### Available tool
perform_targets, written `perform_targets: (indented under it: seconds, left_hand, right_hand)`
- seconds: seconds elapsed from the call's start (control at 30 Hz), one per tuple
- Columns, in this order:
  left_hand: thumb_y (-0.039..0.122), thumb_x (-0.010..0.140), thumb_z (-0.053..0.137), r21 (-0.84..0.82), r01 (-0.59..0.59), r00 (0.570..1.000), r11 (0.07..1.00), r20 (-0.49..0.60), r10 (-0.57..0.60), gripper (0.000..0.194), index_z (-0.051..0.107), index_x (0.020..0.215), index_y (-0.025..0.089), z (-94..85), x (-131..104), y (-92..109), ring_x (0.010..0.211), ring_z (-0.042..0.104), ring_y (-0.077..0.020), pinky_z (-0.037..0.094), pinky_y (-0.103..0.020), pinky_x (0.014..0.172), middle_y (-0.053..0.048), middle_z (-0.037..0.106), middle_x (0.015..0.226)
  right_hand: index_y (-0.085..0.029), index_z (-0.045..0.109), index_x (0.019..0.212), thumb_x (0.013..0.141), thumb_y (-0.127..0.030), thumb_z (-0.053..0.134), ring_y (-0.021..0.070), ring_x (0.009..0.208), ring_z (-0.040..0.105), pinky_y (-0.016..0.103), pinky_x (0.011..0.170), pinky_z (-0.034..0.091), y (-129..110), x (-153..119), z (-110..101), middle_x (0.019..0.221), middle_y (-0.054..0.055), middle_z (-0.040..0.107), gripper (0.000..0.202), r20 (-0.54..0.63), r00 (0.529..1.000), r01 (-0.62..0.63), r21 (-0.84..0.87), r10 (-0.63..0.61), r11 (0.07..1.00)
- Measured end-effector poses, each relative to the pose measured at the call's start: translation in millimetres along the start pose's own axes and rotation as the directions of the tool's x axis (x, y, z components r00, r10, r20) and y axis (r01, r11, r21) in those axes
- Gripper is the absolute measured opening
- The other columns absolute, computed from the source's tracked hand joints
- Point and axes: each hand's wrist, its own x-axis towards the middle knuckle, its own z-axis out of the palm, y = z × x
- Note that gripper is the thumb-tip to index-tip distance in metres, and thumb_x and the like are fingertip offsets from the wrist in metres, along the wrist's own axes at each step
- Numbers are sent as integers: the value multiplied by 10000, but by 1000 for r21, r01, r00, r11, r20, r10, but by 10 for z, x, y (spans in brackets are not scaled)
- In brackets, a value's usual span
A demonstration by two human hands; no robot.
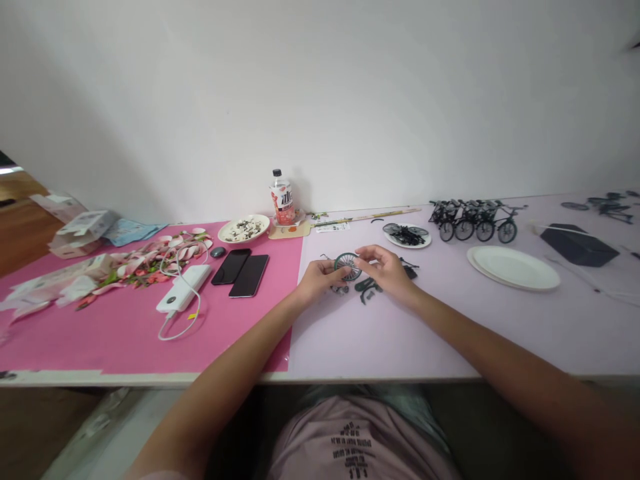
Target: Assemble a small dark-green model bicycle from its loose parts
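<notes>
Green and spoked, the wheel (349, 263) sits pinched in the left hand (316, 277); the right hand (389, 268) meets its opposite rim, whether clamped I cannot tell; uneven pressure could make it slip. A dropped wrist could scatter loose parts (367, 287) just below the grip.

The only view is head-worn, looking from above and just behind the near edge of the bench (400, 340), facing forward and slanting down. The shirt (345, 440) and forearms (490, 347) fall close below it; the fingers (373, 251) sit farther out, near mid-view. It is wide, reaching past the far edge to the wall (320, 100), which fills nearly the upper half.
</notes>
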Motion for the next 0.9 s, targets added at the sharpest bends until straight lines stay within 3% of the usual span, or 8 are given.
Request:
perform_targets:
  seconds: [0.9]
  left_hand:
    - [529, 685, 945, 33, 17, 1000, 999, -24, -16, 482, 801, 907, 126, -26, 48, -62, 715, 717, -174, 517, -265, 644, -98, 793, 854]
  right_hand:
    - [-216, 756, 998, 830, -538, 803, 227, 894, 714, 355, 761, 594, -68, -26, -14, 991, 71, 765, 367, 26, 1000, 12, -28, -12, 1000]
